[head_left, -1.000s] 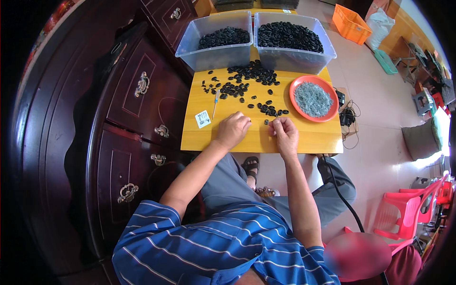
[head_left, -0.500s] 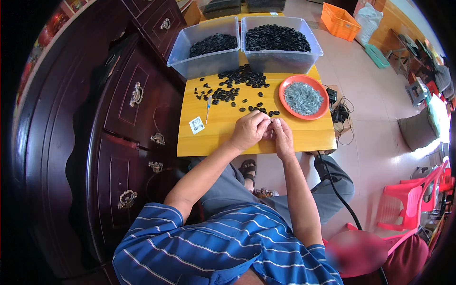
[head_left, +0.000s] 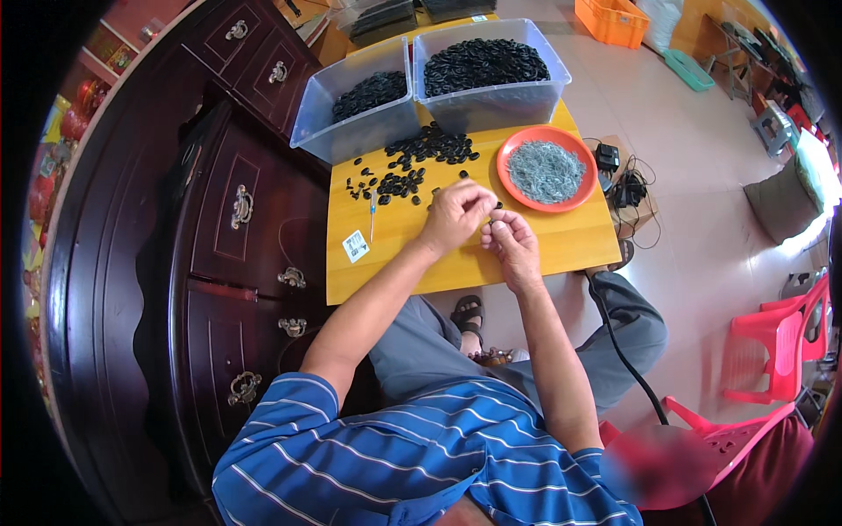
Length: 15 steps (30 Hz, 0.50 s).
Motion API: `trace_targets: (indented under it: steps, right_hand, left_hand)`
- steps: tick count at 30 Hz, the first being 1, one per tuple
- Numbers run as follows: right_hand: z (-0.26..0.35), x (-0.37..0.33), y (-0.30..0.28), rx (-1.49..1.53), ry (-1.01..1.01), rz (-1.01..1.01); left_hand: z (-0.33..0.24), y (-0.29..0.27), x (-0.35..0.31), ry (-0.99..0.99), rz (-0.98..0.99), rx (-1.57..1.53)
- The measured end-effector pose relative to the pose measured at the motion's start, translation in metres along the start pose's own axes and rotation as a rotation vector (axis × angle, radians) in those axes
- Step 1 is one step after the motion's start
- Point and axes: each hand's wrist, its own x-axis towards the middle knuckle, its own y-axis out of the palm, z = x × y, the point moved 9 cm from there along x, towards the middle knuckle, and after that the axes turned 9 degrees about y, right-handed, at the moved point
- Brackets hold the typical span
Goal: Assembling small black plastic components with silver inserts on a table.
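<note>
My left hand [head_left: 458, 215] is over the wooden table, its fingers bent together just above my right hand; what they pinch, if anything, is too small to see. Closed at the fingertips, my right hand [head_left: 515, 249] grips a small black oval piece, mostly covered by thumb and fingers. Beyond the hands lie loose black oval pieces [head_left: 401, 184] in a scattered heap. An orange-red round dish [head_left: 506, 187] full of thin, clear-grey bits [head_left: 545, 170] stands to the right. Left of my hands lies a thin screwdriver [head_left: 373, 209] with a light-blue handle, near a white printed label [head_left: 355, 246].
Two translucent plastic bins [head_left: 491, 107] with black pieces stand at the table's far side. A dark wooden cabinet [head_left: 215, 289] borders the table on the left. On the right are a black adapter with cables [head_left: 630, 188], an orange crate [head_left: 614, 22] and pink plastic chairs [head_left: 772, 337].
My hands, close together before, have parted a little at the fingertips, the left one rising off the right. The whole view has shifted slightly.
</note>
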Motion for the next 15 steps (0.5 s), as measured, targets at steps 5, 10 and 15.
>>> trace_targets:
  steps: [5,10,15]
  right_hand:
    - [-0.008,-0.001,0.003,-0.107,0.056,0.062]
    - [-0.008,-0.003,0.008,-0.124,0.103,0.113]
    - [-0.006,-0.003,0.008,-0.142,0.100,0.116]
  left_hand:
    - [0.013,0.022,0.039,0.035,0.231,0.328]
    - [0.020,0.057,0.048,0.180,0.478,0.578]
    - [0.031,0.072,0.049,0.238,0.602,0.622]
